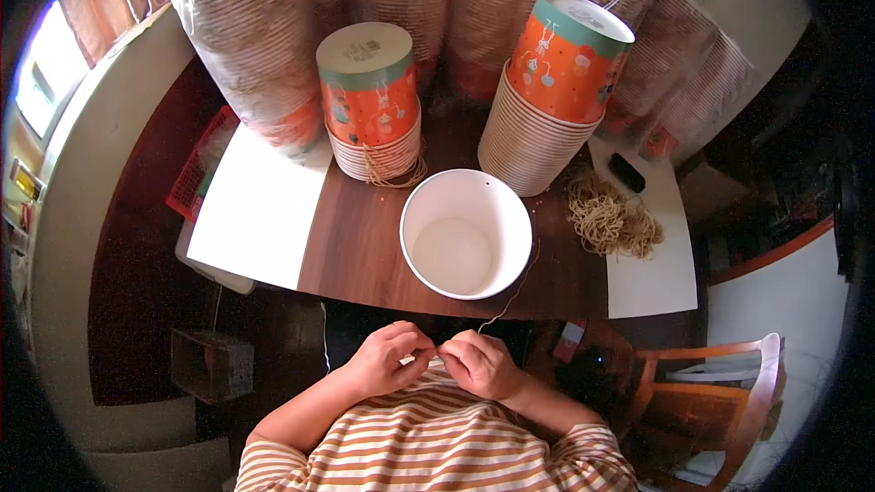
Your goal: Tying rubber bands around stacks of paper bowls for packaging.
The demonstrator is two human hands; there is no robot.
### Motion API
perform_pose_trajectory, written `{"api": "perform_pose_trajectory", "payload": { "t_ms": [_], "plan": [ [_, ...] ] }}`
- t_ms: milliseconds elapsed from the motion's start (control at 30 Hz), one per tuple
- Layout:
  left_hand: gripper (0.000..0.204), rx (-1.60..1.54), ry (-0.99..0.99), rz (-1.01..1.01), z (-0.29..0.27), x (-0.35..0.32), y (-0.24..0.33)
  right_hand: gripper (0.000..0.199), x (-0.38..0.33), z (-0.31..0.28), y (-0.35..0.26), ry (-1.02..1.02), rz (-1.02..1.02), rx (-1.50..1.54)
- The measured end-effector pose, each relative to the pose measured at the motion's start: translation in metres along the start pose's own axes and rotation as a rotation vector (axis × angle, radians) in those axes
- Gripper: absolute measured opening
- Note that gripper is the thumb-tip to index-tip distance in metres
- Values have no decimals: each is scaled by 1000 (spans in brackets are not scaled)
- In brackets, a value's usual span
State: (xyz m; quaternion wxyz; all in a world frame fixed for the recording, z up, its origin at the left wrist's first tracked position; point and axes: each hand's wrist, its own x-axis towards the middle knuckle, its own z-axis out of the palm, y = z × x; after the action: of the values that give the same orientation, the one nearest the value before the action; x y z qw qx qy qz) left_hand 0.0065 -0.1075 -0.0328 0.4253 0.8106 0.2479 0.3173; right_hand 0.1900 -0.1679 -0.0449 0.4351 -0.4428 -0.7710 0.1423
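While the left hand point(397, 360) and the right hand point(478, 364) are being held fingertip to fingertip in front of the brown-and-white striped shirt point(428, 446), the near table edge is being left just beyond them. Left fingers: being curled, thumb and index pressed together. Right fingers: being curled too, thumb and index brought in against the left tips. What is being pinched there cannot be told; too small. A thin beige cord point(516, 293) is being run from beside the bucket, over the table edge, down to the right hand.

A white round paper bucket point(499, 235), mouth up, small dark hole near its far rim, is being supported by the dark-brown wood-grain table point(360, 260), near the front edge. Not being touched by either hand.

Behind it, two stacks of orange-and-green printed paper tubs are being stood bases up: a shorter left stack point(369, 109) and a taller, tilted-looking right stack point(558, 82). Beige cord loops point(398, 179) are being draped at the left stack's foot. A tangled beige cord bundle point(611, 219) is being laid right of the bucket, near a black oblong object point(627, 172). Plastic-wrapped tub stacks point(255, 46) are being lined up behind.
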Motion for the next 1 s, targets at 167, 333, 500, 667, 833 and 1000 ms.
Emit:
{"api": "perform_pose_trajectory", "payload": {
  "t_ms": [167, 333, 500, 667, 833, 1000],
  "plan": [
    [11, 36, -30, 76, -5, 0, 1, 24, 1, 1, -2, 14, -58, -34],
    [11, 18, -14, 107, -4, -6, 1, 22, -2, 1, -8, 31, -2, 21],
    [10, 9, -30, 197, -21, 5, 19, 16, 14, -26, -22, -33, 79, 180],
    [13, 311, 213, 192, -60, 106, 17, 4, 35, -81, -18, 232, 156, -13],
    [29, 710, 77, 240, -62, 195, -40, 7, 41, -93, 26, 466, 276, 106],
    [18, 591, -5, 4, -58, 206, -53, 18, 10, -89, 112, 647, 528, 64]
  ]
}}
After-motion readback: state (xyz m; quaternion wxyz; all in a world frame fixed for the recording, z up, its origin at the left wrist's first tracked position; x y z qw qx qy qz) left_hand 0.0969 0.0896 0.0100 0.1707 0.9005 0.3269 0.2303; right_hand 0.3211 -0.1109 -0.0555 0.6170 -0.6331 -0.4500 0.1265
